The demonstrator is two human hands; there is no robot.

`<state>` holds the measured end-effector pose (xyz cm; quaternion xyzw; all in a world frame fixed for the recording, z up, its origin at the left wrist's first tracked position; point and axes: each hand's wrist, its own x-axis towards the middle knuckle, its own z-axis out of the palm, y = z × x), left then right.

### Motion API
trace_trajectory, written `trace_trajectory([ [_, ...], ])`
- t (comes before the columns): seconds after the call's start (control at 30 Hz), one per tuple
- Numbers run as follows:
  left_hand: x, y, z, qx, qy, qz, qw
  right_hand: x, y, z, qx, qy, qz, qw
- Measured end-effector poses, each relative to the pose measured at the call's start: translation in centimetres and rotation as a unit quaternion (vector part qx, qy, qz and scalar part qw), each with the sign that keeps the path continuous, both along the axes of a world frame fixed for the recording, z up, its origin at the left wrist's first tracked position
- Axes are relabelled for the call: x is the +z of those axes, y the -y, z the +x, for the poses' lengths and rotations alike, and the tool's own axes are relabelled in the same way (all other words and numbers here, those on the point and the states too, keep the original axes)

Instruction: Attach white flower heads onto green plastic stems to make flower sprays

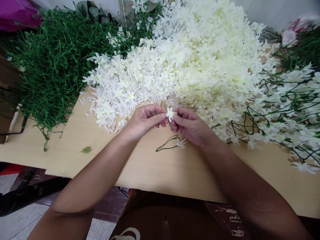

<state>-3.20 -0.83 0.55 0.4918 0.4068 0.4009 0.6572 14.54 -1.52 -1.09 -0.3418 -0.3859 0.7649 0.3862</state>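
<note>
A small white artificial flower [170, 114] with a pale yellow centre is held up between my two hands, above the front part of the table. My right hand [187, 124] pinches it at its right side between thumb and fingers. My left hand [149, 119] is closed, its thumb and fingertips pinched together at the left petals. Just below the hands, a bent green plastic stem [166, 147] lies on the tabletop with a white flower [181, 143] at its right end. Behind my hands spreads a large heap of loose white flowers [195, 63].
A tangled pile of green stems [55, 63] covers the back left. Stems with white flowers attached [287, 110] lie at the right. The wooden tabletop [147, 170] ends near my body. A small green scrap [86, 150] lies left, and a brown box [8, 90] stands at the far left.
</note>
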Motion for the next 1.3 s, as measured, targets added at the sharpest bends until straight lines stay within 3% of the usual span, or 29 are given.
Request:
trace_trajectory([
  [1.3,-0.03,-0.09,-0.18,-0.001,0.0,0.007,1.0,-0.17,-0.06,0.08,0.005,-0.017,-0.004,1.0],
])
